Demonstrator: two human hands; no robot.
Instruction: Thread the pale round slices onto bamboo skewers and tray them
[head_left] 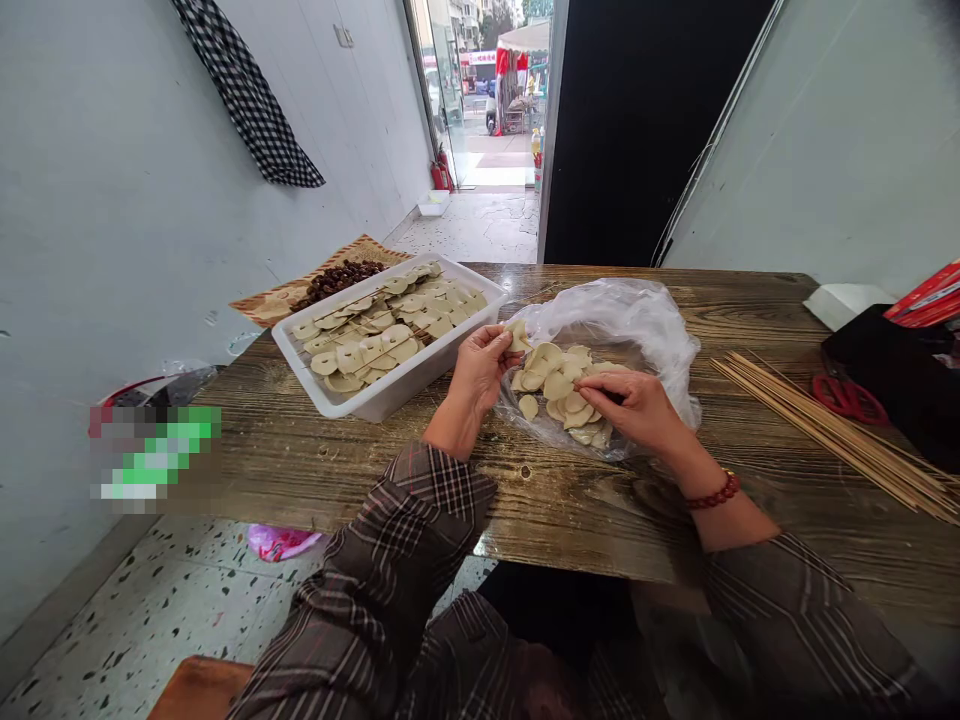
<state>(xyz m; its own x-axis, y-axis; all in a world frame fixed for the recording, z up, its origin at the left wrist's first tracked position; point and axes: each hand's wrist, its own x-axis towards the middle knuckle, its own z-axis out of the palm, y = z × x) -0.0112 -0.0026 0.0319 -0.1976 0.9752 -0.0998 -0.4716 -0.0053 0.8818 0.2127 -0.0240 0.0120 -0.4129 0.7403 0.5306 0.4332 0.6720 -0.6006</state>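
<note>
My left hand (480,362) is closed in a pinch on a few thin pale slices (517,335), held at the left side of a clear plastic bag (652,310). The bag lies spread on the table, with a heap of round cream-coloured slices (544,365) in its mouth. Over the right part of that heap, my right hand (634,405) pinches thumb and forefinger together at the edge of a slice. Left of the bag stands a white plastic tub (375,400), filled with rows of similar slices threaded on thin sticks (375,350).
On the wooden table (570,500), a bundle of bamboo skewers (832,435) lies at the right, beside red-handled scissors (849,398) and a black holder (892,360). Dark reddish-brown pieces (341,283) rest on patterned paper (270,305) behind the tub.
</note>
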